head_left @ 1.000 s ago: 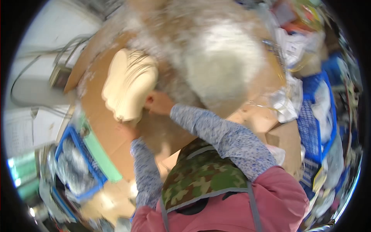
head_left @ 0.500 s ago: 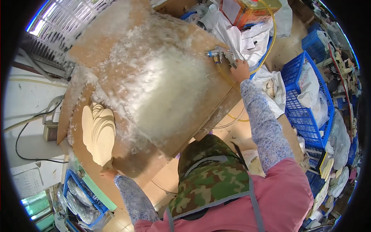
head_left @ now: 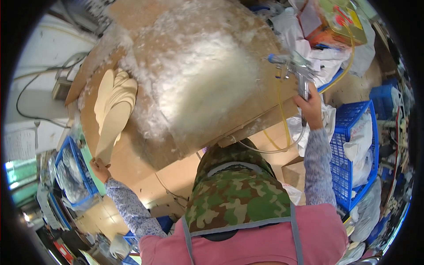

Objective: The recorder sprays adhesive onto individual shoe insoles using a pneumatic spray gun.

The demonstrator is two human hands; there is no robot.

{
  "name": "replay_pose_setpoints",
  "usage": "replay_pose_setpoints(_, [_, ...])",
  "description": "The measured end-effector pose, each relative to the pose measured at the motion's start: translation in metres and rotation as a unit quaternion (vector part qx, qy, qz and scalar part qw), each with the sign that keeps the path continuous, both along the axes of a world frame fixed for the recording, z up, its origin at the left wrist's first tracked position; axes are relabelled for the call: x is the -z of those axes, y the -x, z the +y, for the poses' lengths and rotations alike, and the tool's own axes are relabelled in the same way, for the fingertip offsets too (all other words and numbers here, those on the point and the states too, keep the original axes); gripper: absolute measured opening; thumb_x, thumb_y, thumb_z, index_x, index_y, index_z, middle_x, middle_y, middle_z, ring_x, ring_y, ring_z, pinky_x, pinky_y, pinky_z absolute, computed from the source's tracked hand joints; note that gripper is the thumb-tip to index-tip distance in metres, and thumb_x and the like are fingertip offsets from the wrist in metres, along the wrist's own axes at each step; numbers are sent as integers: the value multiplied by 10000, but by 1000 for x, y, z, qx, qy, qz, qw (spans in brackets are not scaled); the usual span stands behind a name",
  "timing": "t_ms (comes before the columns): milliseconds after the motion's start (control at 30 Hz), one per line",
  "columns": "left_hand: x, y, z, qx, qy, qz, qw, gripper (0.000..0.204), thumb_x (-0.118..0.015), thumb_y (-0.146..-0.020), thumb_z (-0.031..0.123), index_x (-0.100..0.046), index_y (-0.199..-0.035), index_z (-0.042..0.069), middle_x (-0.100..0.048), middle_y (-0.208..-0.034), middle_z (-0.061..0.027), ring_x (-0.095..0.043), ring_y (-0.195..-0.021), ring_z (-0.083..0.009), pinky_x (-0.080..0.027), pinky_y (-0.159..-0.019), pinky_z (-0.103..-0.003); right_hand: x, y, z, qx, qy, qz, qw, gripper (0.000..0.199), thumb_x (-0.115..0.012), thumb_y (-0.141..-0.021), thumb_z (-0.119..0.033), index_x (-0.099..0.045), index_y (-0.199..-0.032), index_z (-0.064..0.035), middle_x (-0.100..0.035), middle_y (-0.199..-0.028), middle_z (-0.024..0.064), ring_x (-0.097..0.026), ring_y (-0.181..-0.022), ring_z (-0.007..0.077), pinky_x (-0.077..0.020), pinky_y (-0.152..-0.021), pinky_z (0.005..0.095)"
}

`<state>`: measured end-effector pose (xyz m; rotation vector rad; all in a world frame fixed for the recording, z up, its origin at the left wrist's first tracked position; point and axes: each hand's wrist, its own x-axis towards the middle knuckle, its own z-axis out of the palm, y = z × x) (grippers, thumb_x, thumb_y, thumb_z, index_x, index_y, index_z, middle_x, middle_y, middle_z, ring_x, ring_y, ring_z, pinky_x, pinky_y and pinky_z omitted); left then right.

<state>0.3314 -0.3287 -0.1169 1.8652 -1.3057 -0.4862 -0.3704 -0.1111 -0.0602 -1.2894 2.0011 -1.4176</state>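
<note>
At the left side of the head view, the left hand (head_left: 101,169) pinches the near end of a beige sole-shaped piece (head_left: 115,120) between thumb and fingers. That piece slants away from the hand and overlaps a fanned stack of similar beige pieces (head_left: 126,85), which lies on the left part of the cardboard-covered worktop (head_left: 141,155). Whitish, fluffy residue (head_left: 148,104) coats much of the cardboard to the right of the stack, thickest around a pale patch (head_left: 212,81) in the middle.

Over toward the right edge of the worktop, the right hand (head_left: 312,107) is closed around the handle of a metal spray gun (head_left: 304,79), whose blue-tipped end points left. From the handle's base a clear hose (head_left: 271,152) curves round to the worktop's near edge, while a yellow tube (head_left: 282,110) hangs below the gun's body.

Beyond the gun, an orange and green tin (head_left: 335,28) stands beside white bags (head_left: 289,32), with a second yellow hose (head_left: 351,55) arcing down from its top. A large blue basket (head_left: 340,161) sits to the right of the right forearm, and a smaller blue basket (head_left: 86,165) holding clear plastic is near the left hand. The person wears a camouflage apron (head_left: 240,198) and speckled sleeves (head_left: 319,165).
</note>
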Motion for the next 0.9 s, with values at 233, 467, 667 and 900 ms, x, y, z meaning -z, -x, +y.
replay_pose_setpoints(233, [-162,110,78,148,136,251,947,259,-523,-938,163,-485,-1171,56,-593,-977,-51,-568,-817,-119,-441,-661,-243,-46,-78,31,-52,-146,-336,929,329,-561,-844,-106,-576,-1158,-9,-468,-576,-14,-424,-493,57,-306,-457,209])
replay_pose_setpoints(467, [-117,243,56,270,6,577,771,287,-549,-899,100,-474,-1174,71,-619,-990,-72,-633,-843,-153,-569,-570,-255,-65,-128,48,-76,-221,-205,950,269,-563,-900,-169,-610,-1100,5,-472,-541,-32,-437,-485,53,-327,-454,218])
replay_pose_setpoints(667, [39,319,43,299,-162,355,871,254,-446,-882,29,-459,-1135,34,-582,-943,-123,-656,-816,-220,-570,-613,-294,-54,-150,61,-98,-225,-203,948,222,-556,-896,-98,-578,-1074,33,-507,-595,-18,-441,-515,51,-339,-473,214])
replay_pose_setpoints(900, [90,314,54,284,-101,174,937,251,-498,-826,-7,-481,-1076,5,-571,-898,-122,-600,-704,-166,-498,-501,-281,-37,-191,30,-168,-203,-31,964,370,-570,-870,-50,-483,-1226,-8,-596,-892,126,-582,-768,247,-464,-689,319])
